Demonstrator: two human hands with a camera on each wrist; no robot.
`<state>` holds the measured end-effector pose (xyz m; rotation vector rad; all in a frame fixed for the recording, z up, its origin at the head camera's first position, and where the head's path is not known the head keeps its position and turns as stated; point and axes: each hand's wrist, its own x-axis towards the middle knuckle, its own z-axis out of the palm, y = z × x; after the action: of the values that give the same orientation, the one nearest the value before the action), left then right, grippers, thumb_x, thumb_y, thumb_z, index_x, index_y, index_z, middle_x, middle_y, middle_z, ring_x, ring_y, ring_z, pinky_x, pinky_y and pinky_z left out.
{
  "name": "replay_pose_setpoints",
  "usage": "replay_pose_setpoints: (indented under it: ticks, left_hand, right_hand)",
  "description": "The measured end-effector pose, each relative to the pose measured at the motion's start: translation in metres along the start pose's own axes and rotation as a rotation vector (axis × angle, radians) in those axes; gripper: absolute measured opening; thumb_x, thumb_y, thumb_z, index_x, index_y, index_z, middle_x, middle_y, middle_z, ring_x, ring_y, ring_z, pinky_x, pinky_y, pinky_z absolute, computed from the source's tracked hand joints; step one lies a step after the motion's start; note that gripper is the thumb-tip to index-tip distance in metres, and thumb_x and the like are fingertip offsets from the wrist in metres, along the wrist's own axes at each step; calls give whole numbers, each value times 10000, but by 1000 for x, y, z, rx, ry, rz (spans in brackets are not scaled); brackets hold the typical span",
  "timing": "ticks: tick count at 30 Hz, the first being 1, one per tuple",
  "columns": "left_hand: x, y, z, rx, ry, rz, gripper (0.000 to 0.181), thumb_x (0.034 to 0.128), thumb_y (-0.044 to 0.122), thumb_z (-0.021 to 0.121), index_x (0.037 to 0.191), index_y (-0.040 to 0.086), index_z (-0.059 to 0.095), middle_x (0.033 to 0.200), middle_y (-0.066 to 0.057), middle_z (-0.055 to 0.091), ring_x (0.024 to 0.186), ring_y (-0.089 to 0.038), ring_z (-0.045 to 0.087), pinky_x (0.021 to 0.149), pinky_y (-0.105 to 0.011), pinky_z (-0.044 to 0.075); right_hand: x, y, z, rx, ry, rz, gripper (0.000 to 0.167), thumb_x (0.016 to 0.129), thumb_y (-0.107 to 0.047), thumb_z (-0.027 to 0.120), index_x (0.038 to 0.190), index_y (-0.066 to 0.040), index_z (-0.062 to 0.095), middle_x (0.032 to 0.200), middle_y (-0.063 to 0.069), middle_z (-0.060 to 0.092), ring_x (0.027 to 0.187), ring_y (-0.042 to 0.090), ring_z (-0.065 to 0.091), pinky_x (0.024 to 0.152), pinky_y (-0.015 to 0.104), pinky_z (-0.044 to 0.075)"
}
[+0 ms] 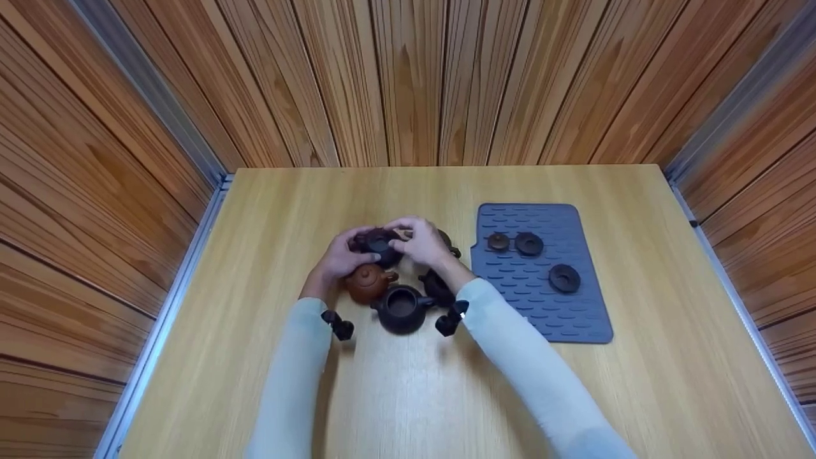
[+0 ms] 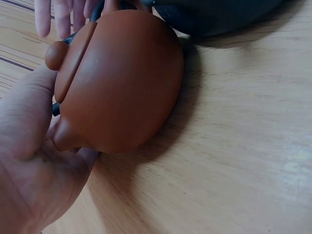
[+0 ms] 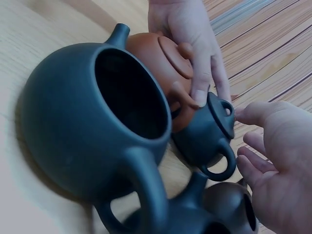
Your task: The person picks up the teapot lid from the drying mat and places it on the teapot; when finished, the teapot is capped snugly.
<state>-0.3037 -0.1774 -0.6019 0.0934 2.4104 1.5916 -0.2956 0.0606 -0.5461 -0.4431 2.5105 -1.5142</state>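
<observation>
The left hand [image 1: 344, 258], its forearm reaching straight forward, grasps a small, dark blue-black, clay-like lidded teapot [image 3: 195, 141], thumb along the near side and fingers round the far side. The right hand [image 1: 422, 242] angles in from the opposite side, thumb extended toward the lid [image 3: 222, 117], other fingers loosely bent and released; whether its thumb touches, I cannot tell. That teapot sits on the pale wooden table [image 1: 255, 268], just behind a round reddish-brown clay teapot [image 1: 364, 287].
</observation>
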Motion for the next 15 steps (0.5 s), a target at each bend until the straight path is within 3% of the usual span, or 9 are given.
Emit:
replay_pose_setpoints:
  ticks: [4,10,15]
  left_hand:
    - [-13,17,1,-16,-19,17,645,997,79,827,1605,106,612,1674,-231,535,1585,-427,491,1372,-570,343]
    - [1,-3,1,7,12,17,642,940,149,911,1539,226,693,1604,-136,591,1509,-316,536,1311,-484,406]
    - [14,-25,-1,-32,-10,27,668,920,178,940,1535,263,693,1633,-128,561,1542,-329,507,1347,-511,367]
  right_hand:
    - [-1,-1,-10,18,-7,-13,357,1009,-47,784,1366,-65,793,1557,187,704,1499,461,629,1274,567,503]
    - [-5,4,-26,40,15,-27,370,1002,-10,772,1372,-11,776,1543,228,699,1453,518,648,1222,564,550]
    - [-11,12,-41,95,33,2,385,1009,-20,777,1394,-18,764,1568,245,671,1465,525,637,1178,536,588]
